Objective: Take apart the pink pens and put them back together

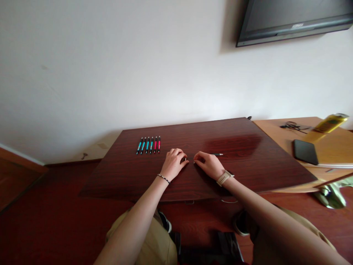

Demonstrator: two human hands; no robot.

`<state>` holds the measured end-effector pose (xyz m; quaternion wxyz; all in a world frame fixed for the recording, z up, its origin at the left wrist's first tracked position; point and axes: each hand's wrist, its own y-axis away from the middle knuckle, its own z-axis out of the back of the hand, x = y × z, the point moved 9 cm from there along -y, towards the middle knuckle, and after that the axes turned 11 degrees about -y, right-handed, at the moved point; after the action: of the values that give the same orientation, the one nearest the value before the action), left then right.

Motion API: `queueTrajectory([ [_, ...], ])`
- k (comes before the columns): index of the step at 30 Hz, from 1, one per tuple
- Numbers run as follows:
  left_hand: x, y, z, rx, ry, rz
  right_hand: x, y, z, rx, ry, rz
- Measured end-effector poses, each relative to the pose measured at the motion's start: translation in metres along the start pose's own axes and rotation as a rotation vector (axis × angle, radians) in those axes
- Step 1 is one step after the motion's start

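Observation:
My left hand [174,162] is closed low over the dark table [132,173], thumb and fingers pinched around something small and dark with a light end, too small to name. Just to its right, my right hand [210,165] also pinches; a tiny pale tip shows at its fingertips, its kind unclear. A short gap separates the two hands. Beyond the right hand lies a dark pen [218,154] with a silvery tip, partly hidden by that hand. Left of my left hand, several blue pens [147,145] and two pink pens [157,145] lie side by side in a row.
A lighter wooden table [335,147] adjoins on the right. It bears a black phone [305,151], a coiled dark cable [292,126] and a yellow can [331,123]. The wall [165,73] rises behind the table, with a television [295,22] mounted upper right.

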<state>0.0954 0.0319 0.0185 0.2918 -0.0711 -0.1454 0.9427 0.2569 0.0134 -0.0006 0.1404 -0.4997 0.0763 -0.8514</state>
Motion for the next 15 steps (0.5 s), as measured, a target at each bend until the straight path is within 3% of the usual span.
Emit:
queueTrajectory([
  [15, 0.006, 0.004, 0.002, 0.003, 0.029, -0.015, -0.001, -0.023, -0.018, -0.017, 0.19, 0.082],
])
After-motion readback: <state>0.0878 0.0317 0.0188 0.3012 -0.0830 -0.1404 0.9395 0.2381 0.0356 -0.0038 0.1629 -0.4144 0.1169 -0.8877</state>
